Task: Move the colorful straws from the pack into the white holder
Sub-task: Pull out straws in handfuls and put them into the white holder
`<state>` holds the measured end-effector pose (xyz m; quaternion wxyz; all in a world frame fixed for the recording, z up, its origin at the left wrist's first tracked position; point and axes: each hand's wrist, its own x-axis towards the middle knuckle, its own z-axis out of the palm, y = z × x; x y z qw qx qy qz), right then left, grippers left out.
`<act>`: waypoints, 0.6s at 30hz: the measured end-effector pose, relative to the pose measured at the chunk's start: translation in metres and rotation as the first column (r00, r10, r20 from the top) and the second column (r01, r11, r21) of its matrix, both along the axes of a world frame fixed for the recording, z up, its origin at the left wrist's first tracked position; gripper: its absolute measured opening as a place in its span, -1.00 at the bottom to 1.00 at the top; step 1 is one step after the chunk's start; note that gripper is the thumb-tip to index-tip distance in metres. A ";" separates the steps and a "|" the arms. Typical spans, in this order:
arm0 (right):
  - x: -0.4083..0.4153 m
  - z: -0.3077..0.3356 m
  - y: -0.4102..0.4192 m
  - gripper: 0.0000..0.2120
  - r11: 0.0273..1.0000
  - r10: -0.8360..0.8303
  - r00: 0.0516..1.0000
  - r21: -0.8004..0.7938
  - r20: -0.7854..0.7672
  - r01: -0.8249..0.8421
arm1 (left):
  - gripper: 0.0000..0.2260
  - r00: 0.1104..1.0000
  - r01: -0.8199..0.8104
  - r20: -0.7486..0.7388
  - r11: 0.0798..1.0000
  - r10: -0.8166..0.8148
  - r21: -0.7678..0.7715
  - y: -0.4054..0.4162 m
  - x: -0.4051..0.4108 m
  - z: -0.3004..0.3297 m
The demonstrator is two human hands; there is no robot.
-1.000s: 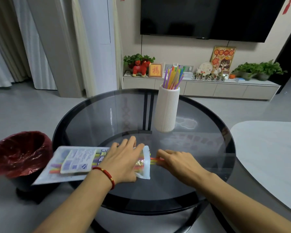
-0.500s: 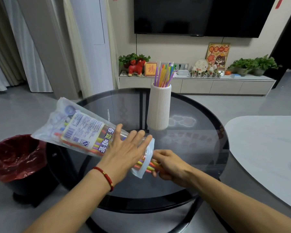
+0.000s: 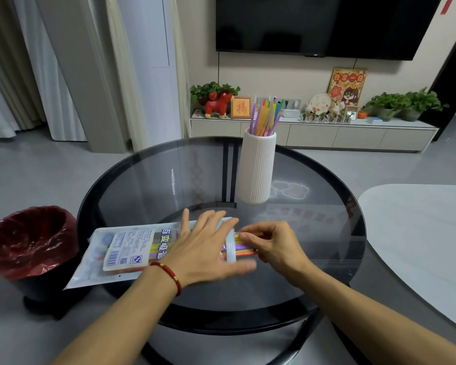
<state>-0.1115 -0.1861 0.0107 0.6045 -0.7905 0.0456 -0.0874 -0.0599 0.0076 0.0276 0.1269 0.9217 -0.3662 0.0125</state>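
A bin (image 3: 29,248) lined with a red bag stands on the floor at 9 o'clock of the round glass worktop (image 3: 148,185). One pack (image 3: 127,252) of straws lies flat at the worktop's 7 o'clock, its long axis running from 9 to 3 o'clock, its open mouth facing 3 o'clock and its closed end hanging past the rim toward the bin. The pack is clear plastic with a white printed label bearing a barcode and blue characters; yellow, orange and purple straws show through it. The left hand (image 3: 208,250), a red bracelet at its wrist, lies on the pack with fingers straight and spread, pressing it down near the mouth. Three or four straw tips (image 3: 244,246) stick out of the mouth toward 3 o'clock, in yellow, purple and orange. The right hand (image 3: 274,246) has its fingers curled and pinches these tips. One white ribbed holder (image 3: 257,169) stands upright at the worktop's 12 o'clock, well apart from the pack, with a bunch of straws (image 3: 265,117) fanning upward from it; their count is unclear.
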 end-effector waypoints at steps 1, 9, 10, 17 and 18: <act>0.000 -0.001 0.000 -0.93 1.000 0.009 1.000 0.030 -0.014 -0.008 | -0.21 0.999 -0.029 -0.025 0.998 0.028 -0.057 -0.004 0.000 0.000; -0.001 0.010 -0.035 -0.93 0.966 -0.120 0.979 0.210 -0.162 0.153 | -0.61 0.995 -0.053 -0.086 0.999 0.052 -0.002 -0.005 0.011 0.000; -0.003 0.014 -0.042 -0.93 0.956 -0.125 0.976 0.242 -0.180 0.167 | -0.63 0.993 -0.064 -0.099 0.998 0.064 0.003 -0.004 0.011 0.000; -0.016 0.033 -0.073 -0.82 0.911 -0.149 0.978 0.364 -0.147 0.194 | -0.45 0.992 -0.073 -0.097 0.995 0.079 0.063 -0.002 0.011 -0.004; -0.016 0.036 -0.075 -0.78 0.896 -0.141 0.980 0.401 -0.143 0.188 | -0.41 0.996 -0.059 -0.068 0.992 0.066 0.108 -0.003 0.011 -0.005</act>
